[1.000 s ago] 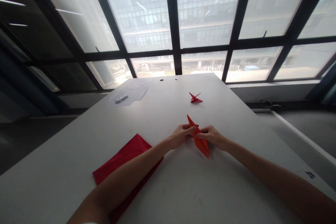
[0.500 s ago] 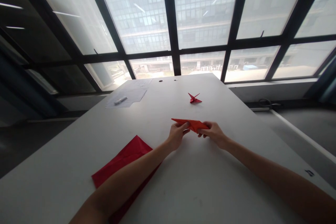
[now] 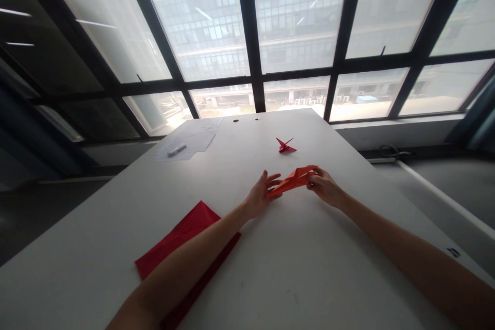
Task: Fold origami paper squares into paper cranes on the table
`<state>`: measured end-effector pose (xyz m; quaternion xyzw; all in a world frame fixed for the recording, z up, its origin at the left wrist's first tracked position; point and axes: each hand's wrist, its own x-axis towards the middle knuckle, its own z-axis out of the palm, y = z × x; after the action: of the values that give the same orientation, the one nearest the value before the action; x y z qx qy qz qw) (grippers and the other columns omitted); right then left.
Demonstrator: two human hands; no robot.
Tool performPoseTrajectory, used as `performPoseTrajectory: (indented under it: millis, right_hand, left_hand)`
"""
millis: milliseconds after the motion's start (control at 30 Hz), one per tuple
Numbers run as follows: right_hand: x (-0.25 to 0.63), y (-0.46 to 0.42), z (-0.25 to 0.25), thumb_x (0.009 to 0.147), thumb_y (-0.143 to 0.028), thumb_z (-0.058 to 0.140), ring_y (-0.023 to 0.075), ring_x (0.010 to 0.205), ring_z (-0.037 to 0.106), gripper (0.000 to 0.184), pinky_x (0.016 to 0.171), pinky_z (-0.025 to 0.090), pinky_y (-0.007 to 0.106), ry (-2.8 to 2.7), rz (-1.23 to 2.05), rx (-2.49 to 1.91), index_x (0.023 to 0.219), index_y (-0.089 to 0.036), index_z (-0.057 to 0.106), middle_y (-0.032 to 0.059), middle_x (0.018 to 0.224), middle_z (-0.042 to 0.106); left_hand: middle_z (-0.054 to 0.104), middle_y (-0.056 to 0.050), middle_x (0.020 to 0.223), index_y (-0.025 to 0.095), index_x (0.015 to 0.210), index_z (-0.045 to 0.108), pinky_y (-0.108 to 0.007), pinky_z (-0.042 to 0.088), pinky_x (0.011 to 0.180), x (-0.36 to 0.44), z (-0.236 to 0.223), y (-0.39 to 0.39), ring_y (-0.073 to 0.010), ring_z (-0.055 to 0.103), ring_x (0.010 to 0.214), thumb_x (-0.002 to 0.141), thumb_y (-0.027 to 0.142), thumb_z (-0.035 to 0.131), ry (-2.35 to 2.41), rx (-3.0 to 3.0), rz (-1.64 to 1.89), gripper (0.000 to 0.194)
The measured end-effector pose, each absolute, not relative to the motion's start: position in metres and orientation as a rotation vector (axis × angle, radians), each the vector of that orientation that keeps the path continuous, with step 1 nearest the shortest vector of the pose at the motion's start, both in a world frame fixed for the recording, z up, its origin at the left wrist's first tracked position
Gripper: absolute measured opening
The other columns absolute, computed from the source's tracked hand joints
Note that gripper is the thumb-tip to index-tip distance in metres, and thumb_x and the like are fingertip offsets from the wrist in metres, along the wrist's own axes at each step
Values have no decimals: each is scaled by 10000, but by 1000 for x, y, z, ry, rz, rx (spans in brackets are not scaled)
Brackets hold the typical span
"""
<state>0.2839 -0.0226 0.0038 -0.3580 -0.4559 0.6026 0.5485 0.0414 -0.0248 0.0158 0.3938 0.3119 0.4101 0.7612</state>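
A folded piece of orange-red origami paper [image 3: 294, 179] is held just above the white table, slanting up to the right. My right hand [image 3: 324, 185] pinches its upper right end between thumb and fingers. At the lower left end is my left hand [image 3: 263, 196], its fingers spread and thumb raised, with the paper's tip against the fingers. Beyond the hands a finished-looking red origami crane [image 3: 285, 146] rests on the table. Under my left forearm lies a sheet of red paper [image 3: 181, 237], partly covered by the arm.
The white table [image 3: 240, 160] reaches to a wall of windows. White papers [image 3: 197, 136] lie at the far left with a pale marker-like object [image 3: 177, 150] on them. Near the right edge is a small dark mark [image 3: 453, 252]. A cable [image 3: 390, 151] lies beyond the table on the right.
The folded paper has been turned, its right end now raised and its left end lowered. My left hand has loosened from a pinch to spread fingers; my right hand has shifted slightly up and right.
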Motion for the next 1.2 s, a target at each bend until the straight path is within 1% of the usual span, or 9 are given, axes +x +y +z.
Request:
performPoseTrajectory:
  millis: [167, 267, 367, 433, 600, 733, 900, 1033, 1200]
  right_hand:
    - [280, -28, 9, 665, -316, 785, 99, 556, 443, 563, 524, 345, 247, -1310, 1400, -850, 1180, -197, 590, -32, 685, 563]
    - [271, -30, 8, 698, -398, 775, 106, 593, 484, 624, 527, 361, 239, -1214, 1377, -862, 1254, -211, 562, -2, 765, 610]
    - [259, -35, 7, 738, -506, 726, 141, 713, 569, 537, 581, 424, 253, -1150, 1418, -870, 1171, -205, 626, 56, 917, 661]
    - [251, -40, 5, 724, -503, 741, 158, 753, 587, 474, 610, 447, 269, -1260, 1435, -869, 1067, -180, 682, 75, 956, 676]
    - [241, -47, -1, 688, -487, 774, 133, 591, 515, 377, 559, 431, 285, -1373, 1265, -952, 793, -131, 706, 34, 694, 637]
    - [241, -45, -3, 666, -499, 786, 145, 590, 523, 395, 557, 448, 300, -1340, 1219, -962, 790, -132, 707, 46, 695, 643]
    - [239, -46, 0, 619, -519, 811, 164, 608, 552, 438, 577, 471, 315, -1307, 1183, -974, 819, -143, 709, 52, 728, 664]
    - [238, -47, 1, 620, -489, 821, 161, 629, 564, 457, 582, 470, 301, -1252, 1211, -959, 896, -145, 704, 65, 808, 686]
    - [240, -49, 1, 670, -468, 786, 119, 572, 488, 378, 542, 393, 264, -1320, 1323, -970, 820, -129, 718, 26, 693, 642]
  left_hand:
    - [710, -95, 911, 117, 1100, 718, -253, 439, 665, 49, 15, -32, -174, 619, 757, 729, 509, 759, 771, 1195, 748, 541]
    - [711, -90, 866, 97, 1009, 750, -253, 427, 643, 55, 16, -38, -157, 596, 707, 661, 468, 818, 806, 1229, 800, 513]
    - [714, -103, 872, 94, 996, 753, -260, 442, 634, 58, 15, -41, -147, 591, 675, 642, 480, 826, 832, 1170, 896, 529]
    - [723, -109, 868, 96, 979, 755, -265, 457, 638, 60, 14, -42, -156, 607, 678, 637, 467, 832, 858, 1167, 952, 511]
    - [745, -111, 862, 111, 922, 761, -286, 496, 714, 65, 15, -48, -211, 668, 780, 686, 455, 799, 836, 1293, 977, 419]
    - [752, -112, 877, 115, 970, 759, -303, 520, 738, 66, 17, -51, -230, 687, 810, 683, 476, 793, 843, 1284, 967, 462]
    - [748, -135, 941, 106, 1009, 755, -377, 542, 819, 64, 22, -53, -273, 692, 895, 685, 457, 799, 801, 1272, 877, 480]
    - [744, -167, 942, 88, 988, 754, -405, 556, 790, 64, 21, -53, -296, 692, 894, 656, 429, 829, 850, 1264, 876, 481]
    - [746, -157, 902, 83, 922, 759, -381, 564, 746, 65, 16, -53, -268, 700, 807, 660, 445, 822, 878, 1270, 871, 452]
